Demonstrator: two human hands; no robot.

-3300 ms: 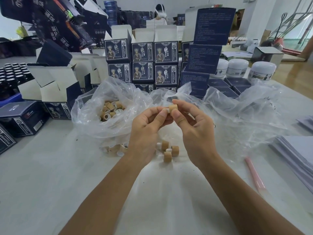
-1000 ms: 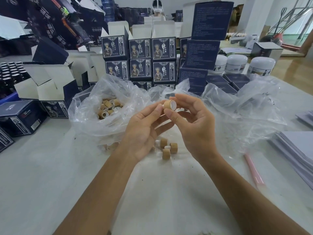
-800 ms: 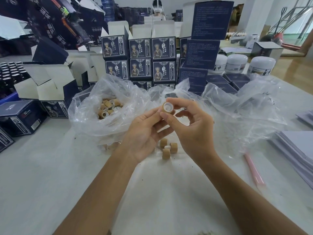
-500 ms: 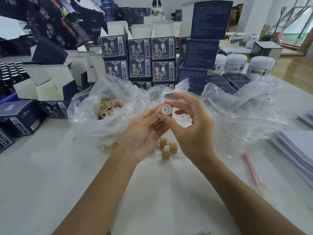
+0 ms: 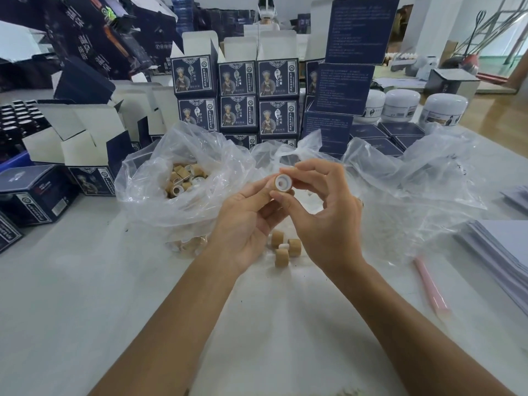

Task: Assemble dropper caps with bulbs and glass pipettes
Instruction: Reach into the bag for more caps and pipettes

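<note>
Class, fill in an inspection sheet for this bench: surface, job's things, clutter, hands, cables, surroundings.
Surface: white table, specks of dirt.
Job's things: cap held up, white inside facing the camera; loose caps on the table; more caps in a clear bag.
Clutter: pink stick, paper stack, second bag.
Hands: right hand pinches the cap; left hand touches it.
Cables: nothing seen.
Surroundings: stacked dark boxes, white jars.
</note>
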